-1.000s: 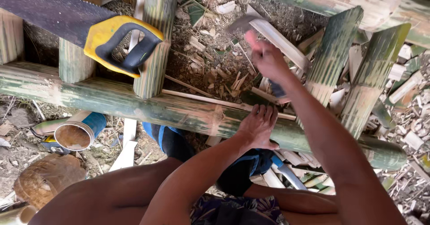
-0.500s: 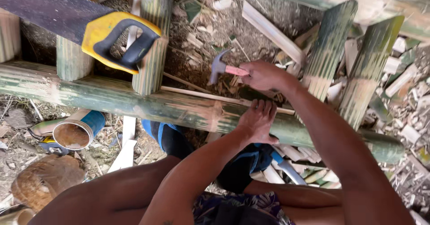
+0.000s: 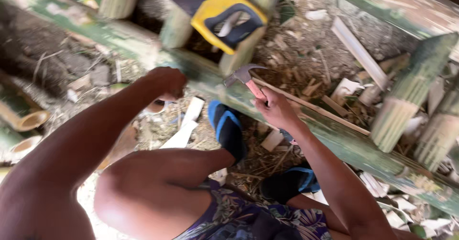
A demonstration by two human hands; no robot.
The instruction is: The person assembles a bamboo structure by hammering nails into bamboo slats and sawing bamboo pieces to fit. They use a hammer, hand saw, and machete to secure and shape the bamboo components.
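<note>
A person squats over a frame of green bamboo poles, a claw hammer gripped in the right hand. The right fingers are wrapped tight around the pink handle, the steel head standing just above and to the left of the knuckles, over the long horizontal bamboo pole that runs beneath the hand. A thin bamboo slat lies along that pole, starting just beyond the fingertips and running away to the right.

The left hand is curled into a loose fist, well to the left of the hammer; motion blur makes it hard to tell whether the fingers pinch anything small, such as a nail, and none can be made out. Beyond the hammer head, a handsaw with a yellow and blue handle rests on the short upright bamboo posts. Below the right wrist, two feet in blue sandals stand among wood chips and offcuts; cut bamboo tubes lie at far left.

The work in hand appears to be nailing the slat to the pole, caught between blows with the hammer lowered close to the work. The next move, as judged here, calls for the left fingers to steady the slat or fastener, kept clear of the head, and for a square, controlled strike.
</note>
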